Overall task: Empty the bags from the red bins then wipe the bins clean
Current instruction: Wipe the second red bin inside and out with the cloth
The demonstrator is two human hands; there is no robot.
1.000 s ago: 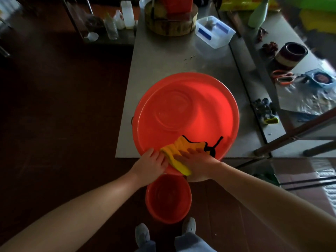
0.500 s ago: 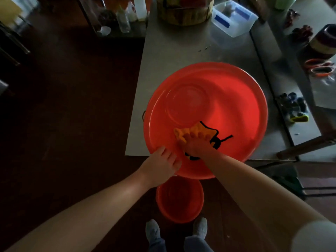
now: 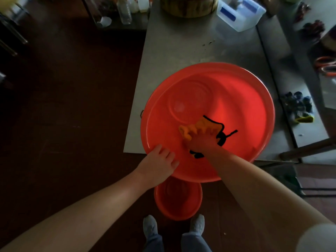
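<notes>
A large red bin [image 3: 236, 99] sits on the grey table [image 3: 181, 46], its near side hanging over the table's front edge. Inside it lies a yellow cloth with black trim [image 3: 209, 124]. My right hand [image 3: 200, 141] presses down on this cloth with spread fingers, low on the bin's inner wall. My left hand [image 3: 160, 160] rests palm down on the bin's near-left rim, with fingers and thumb lying on top. A smaller red bin [image 3: 178, 200] stands on the floor below, just in front of my feet. No bags show in either bin.
A clear plastic box [image 3: 240, 11] and a round wooden block [image 3: 189, 8] stand at the table's far end. Gloves [image 3: 298, 108] and orange scissors [image 3: 327, 66] lie on the bench to the right. A low shelf with bottles [image 3: 125, 10] is at the back left, beside dark floor.
My right hand has slid the cloth from the bin's near rim up onto the inner wall. My left hand stays on the near-left rim.
</notes>
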